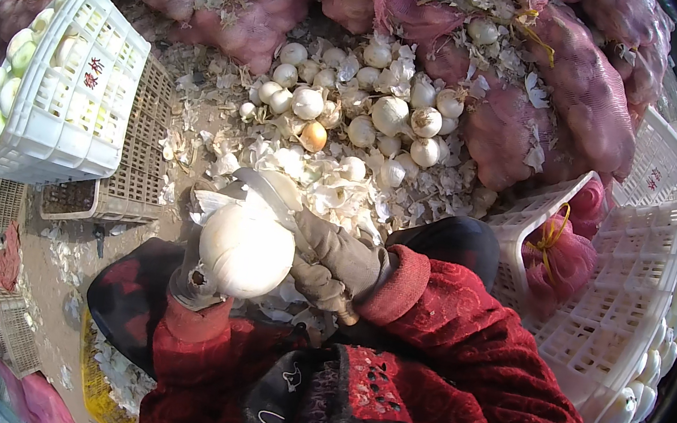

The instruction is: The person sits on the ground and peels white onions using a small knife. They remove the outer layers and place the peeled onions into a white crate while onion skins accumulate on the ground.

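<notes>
My left hand [197,279], in a worn grey-brown glove with a hole in it, grips a large peeled white onion [247,249] above my lap. My right hand [338,260], gloved too, is closed beside the onion on what looks like a knife. Its grey curved blade [272,198] lies along the onion's far side; the handle is mostly hidden in the glove. Loose onion skins [334,195] cover the ground just beyond my hands. Farther out is a heap of white onions [390,115], with one yellow-orange onion [314,136] at its near edge.
Pink mesh sacks of onions [563,87] are piled at the back. At left, a white plastic crate of peeled onions [73,90] rests on a brown crate [144,139]. White crates [612,295] stand at right, one holding pink mesh [556,255]. A yellow crate [94,381] is at lower left.
</notes>
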Action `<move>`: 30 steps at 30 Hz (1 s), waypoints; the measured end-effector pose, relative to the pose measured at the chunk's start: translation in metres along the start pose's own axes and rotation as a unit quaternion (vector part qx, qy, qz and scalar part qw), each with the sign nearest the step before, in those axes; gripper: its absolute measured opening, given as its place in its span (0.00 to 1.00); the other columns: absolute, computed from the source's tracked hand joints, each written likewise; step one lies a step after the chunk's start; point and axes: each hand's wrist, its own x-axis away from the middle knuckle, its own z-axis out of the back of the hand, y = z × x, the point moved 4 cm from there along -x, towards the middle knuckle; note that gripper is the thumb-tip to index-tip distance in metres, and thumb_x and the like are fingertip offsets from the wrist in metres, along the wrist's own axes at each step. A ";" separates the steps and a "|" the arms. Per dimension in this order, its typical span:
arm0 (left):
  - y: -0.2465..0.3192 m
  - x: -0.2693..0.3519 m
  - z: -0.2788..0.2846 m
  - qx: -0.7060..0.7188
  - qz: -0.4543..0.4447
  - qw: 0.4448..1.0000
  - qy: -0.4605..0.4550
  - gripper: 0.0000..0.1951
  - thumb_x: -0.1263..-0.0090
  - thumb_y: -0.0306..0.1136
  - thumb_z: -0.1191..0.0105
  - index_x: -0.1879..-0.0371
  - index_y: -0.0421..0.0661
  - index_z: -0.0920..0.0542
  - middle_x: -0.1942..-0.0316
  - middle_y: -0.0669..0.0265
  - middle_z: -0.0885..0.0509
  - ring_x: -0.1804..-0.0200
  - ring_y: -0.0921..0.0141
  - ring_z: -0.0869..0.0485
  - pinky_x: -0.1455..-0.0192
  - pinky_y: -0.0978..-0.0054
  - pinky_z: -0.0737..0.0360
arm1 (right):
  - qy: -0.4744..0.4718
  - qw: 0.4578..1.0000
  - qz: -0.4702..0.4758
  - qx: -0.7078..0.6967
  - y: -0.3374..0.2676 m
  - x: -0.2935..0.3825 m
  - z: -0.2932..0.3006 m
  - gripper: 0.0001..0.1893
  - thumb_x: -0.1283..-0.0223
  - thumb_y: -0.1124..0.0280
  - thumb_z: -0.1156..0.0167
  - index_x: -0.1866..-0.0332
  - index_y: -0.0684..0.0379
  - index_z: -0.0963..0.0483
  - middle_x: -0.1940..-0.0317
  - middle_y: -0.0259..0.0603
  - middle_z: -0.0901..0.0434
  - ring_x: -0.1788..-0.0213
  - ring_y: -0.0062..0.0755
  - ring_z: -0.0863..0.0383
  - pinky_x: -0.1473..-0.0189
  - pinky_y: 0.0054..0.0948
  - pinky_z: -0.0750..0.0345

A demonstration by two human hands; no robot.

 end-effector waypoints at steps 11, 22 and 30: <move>-0.020 0.012 0.011 0.046 0.025 0.995 0.089 0.30 0.37 0.47 0.49 0.39 0.41 0.35 0.48 0.60 0.24 0.47 0.67 0.23 0.44 0.68 0.24 | 0.089 0.921 0.020 0.379 -0.006 0.012 -0.008 0.19 0.33 0.66 0.56 0.40 0.58 0.34 0.72 0.32 0.22 0.74 0.25 0.22 0.70 0.23 0.23; -0.004 -0.025 -0.008 0.283 0.008 0.958 -0.052 0.47 0.49 0.56 0.34 0.35 0.40 0.39 0.43 0.56 0.26 0.43 0.63 0.23 0.41 0.62 0.24 | 0.138 0.978 0.095 0.127 -0.012 -0.002 -0.008 0.37 0.38 0.50 0.41 0.28 0.51 0.47 0.88 0.26 0.33 0.91 0.15 0.39 0.88 0.17 0.43; -0.008 -0.021 0.010 -0.013 -0.004 0.972 0.235 0.31 0.24 0.52 0.65 0.35 0.37 0.36 0.40 0.58 0.27 0.38 0.67 0.28 0.34 0.70 0.33 | 0.265 0.902 0.244 0.237 -0.009 -0.002 0.016 0.23 0.35 0.59 0.41 0.40 0.60 0.31 0.71 0.25 0.23 0.73 0.10 0.31 0.72 0.15 0.34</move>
